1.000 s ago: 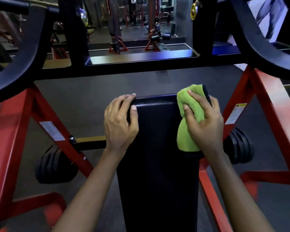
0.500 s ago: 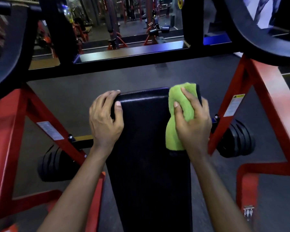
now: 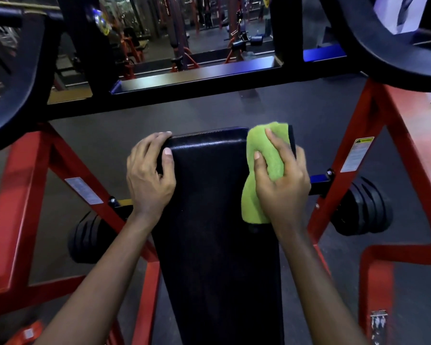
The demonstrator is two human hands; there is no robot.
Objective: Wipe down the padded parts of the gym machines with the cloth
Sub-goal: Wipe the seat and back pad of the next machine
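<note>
A long black padded bench (image 3: 209, 220) runs from the bottom of the head view up to the middle. My left hand (image 3: 149, 178) grips its top left corner, fingers curled over the edge and thumb on the pad's face. My right hand (image 3: 281, 185) holds a bright green cloth (image 3: 266, 155) against the pad's top right edge, fingers wrapped around the cloth. Part of the cloth hangs below my palm.
Red steel frame legs (image 3: 353, 155) stand on both sides of the pad, with black roller pads (image 3: 363, 207) low on each side. Curved black arms (image 3: 393, 53) hang overhead left and right. A black crossbar (image 3: 209, 83) and grey floor lie beyond.
My hands keep their hold on the pad's top corners. The view has shifted a little, so the pad and hands sit slightly further left and lower than a second ago.
</note>
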